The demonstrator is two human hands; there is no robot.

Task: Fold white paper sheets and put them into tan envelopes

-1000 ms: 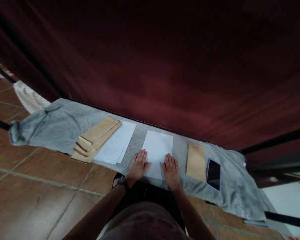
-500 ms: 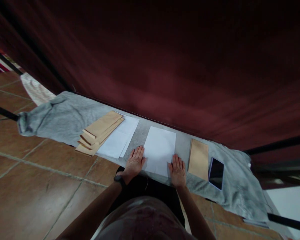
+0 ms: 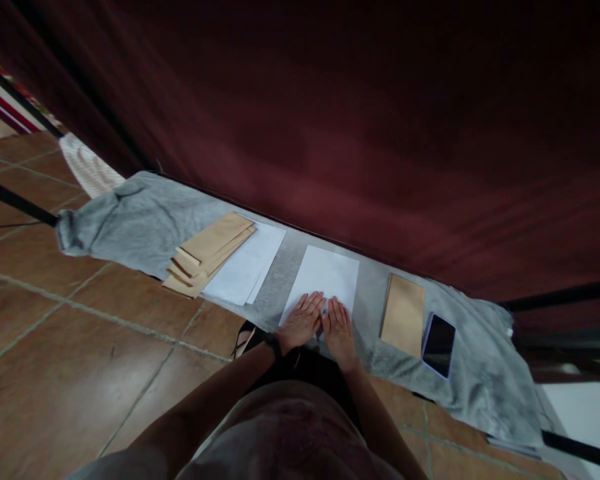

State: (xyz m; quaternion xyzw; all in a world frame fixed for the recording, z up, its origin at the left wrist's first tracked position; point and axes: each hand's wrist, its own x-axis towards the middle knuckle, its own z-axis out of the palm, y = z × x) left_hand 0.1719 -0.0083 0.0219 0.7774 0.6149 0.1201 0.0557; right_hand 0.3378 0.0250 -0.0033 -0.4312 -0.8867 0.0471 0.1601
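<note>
A white sheet of paper [image 3: 330, 270] lies on the grey cloth in front of me. Both palms are down on its near half, side by side. My left hand [image 3: 303, 320] is flat with its fingers stretched forward, a dark band on the wrist. Close beside it, my right hand [image 3: 339, 330] also lies flat, fingers extended. Neither hand grips anything. The sheet's near edge is hidden under them.
Left of the sheet, several brown paper envelopes [image 3: 215, 243] fan out over more white sheets [image 3: 245, 267]. To the right are a brown envelope stack [image 3: 403, 313] and a phone [image 3: 439, 345]. The grey cloth [image 3: 145, 220] covers a narrow surface against a dark red curtain [image 3: 330, 133].
My hands have moved inward from the two sides of the sheet and now lie close together on it. The view has shifted slightly.
</note>
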